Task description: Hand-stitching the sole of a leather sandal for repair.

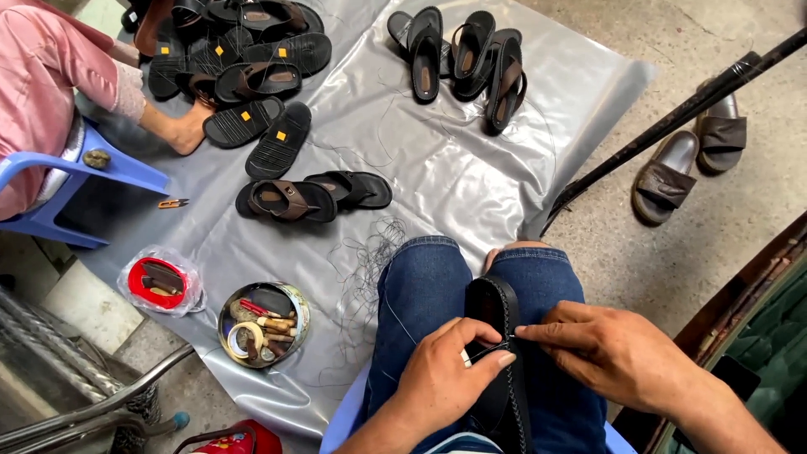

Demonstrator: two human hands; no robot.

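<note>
Black sandal sole (496, 353) stands on edge between the denim knees, toe end up, stitched rim facing right. Left hand (441, 378) pinches the sole's left side, thumb and forefinger shut on it at the rim; a ring shows on one finger. Right hand (609, 353) comes in from the right, fingertips pinched closed on a thin thread right at the rim, touching the left fingertips. Free room: bare silver sheet (454, 168) ahead of the grip. Round tool tin (263, 324) well left of it, loose thread tangle (366, 261) between.
</note>
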